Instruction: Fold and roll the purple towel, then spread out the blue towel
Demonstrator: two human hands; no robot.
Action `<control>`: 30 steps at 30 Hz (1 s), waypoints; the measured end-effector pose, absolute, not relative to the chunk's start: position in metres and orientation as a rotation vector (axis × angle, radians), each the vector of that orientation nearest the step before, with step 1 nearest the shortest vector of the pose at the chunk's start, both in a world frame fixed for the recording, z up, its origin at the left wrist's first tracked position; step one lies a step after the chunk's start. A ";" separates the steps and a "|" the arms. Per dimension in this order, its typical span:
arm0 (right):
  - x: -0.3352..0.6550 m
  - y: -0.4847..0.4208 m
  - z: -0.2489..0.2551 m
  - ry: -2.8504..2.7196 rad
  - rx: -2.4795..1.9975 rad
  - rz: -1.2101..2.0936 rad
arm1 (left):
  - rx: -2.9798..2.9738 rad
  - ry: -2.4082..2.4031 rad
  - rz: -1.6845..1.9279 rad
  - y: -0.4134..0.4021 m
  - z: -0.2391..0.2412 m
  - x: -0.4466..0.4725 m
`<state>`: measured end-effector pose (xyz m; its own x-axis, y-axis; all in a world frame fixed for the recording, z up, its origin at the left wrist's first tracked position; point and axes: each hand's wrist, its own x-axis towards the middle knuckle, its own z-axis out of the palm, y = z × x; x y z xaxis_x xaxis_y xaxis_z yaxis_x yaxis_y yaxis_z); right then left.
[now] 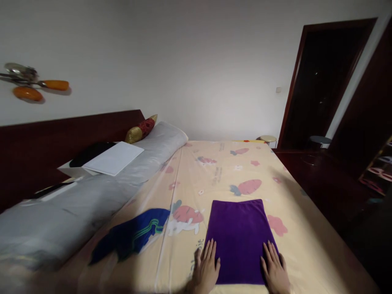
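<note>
A purple cloth [239, 241] lies flat on the bed, roughly rectangular and a little narrower at its far end. My left hand [206, 267] rests palm down at its near left edge, fingers stretched out and touching it. On the opposite edge, my right hand [275, 267] lies flat with its fingers apart over the cloth's near right side. Neither hand grips anything. To the left of the cloth is a crumpled dark blue garment [134, 232] with green stripes.
A cream sheet [214, 179] with carrot and rabbit prints covers the bed. Along the dark headboard [61, 130] runs a grey bundle [122, 196] bearing a white flat box [114, 157]. A red and gold pillow [142, 129] sits behind. Stools [268, 139] stand beyond, near a dark doorway [327, 85].
</note>
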<state>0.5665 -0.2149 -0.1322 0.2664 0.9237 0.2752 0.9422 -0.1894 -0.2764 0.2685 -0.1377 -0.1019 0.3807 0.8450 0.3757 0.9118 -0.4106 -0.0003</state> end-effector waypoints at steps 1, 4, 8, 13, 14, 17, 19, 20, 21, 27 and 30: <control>0.559 -0.211 -0.128 -1.676 -2.158 -0.078 | -2.420 -1.593 -0.492 -0.138 -0.099 0.279; 0.525 -0.193 -0.114 -1.778 -2.036 -0.042 | -2.478 -1.574 -0.547 -0.139 -0.091 0.327; 0.497 -0.175 -0.109 -2.005 -1.846 0.138 | -2.619 -1.449 -0.572 -0.139 -0.099 0.366; 0.541 -0.190 -0.126 -1.848 -2.025 0.105 | -2.521 -1.528 -0.516 -0.134 -0.115 0.303; 0.552 -0.195 -0.128 -1.807 -2.065 0.099 | -2.496 -1.548 -0.496 -0.133 -0.114 0.286; 0.570 -0.203 -0.129 -1.756 -2.105 0.127 | -2.485 -1.584 -0.414 -0.133 -0.108 0.254; 0.575 -0.204 -0.125 -1.736 -2.082 0.176 | -2.495 -1.603 -0.370 -0.135 -0.103 0.248; 0.578 -0.205 -0.122 -1.707 -2.071 0.196 | -2.486 -1.620 -0.360 -0.136 -0.101 0.246; 0.584 -0.208 -0.119 -1.662 -2.072 0.207 | -2.464 -1.649 -0.358 -0.138 -0.098 0.245; 0.628 -0.249 -0.112 -1.396 -2.282 0.488 | -2.316 -2.159 -0.174 -0.143 -0.069 0.228; 0.631 -0.263 -0.116 -1.366 -2.320 0.678 | -2.423 -2.426 0.020 -0.134 -0.050 0.226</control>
<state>0.6309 -0.2632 -0.1156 0.4162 0.8825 -0.2189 0.7082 -0.4657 -0.5307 0.2258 -0.1344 -0.0504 0.0191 0.9779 -0.2084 0.9812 0.0217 0.1917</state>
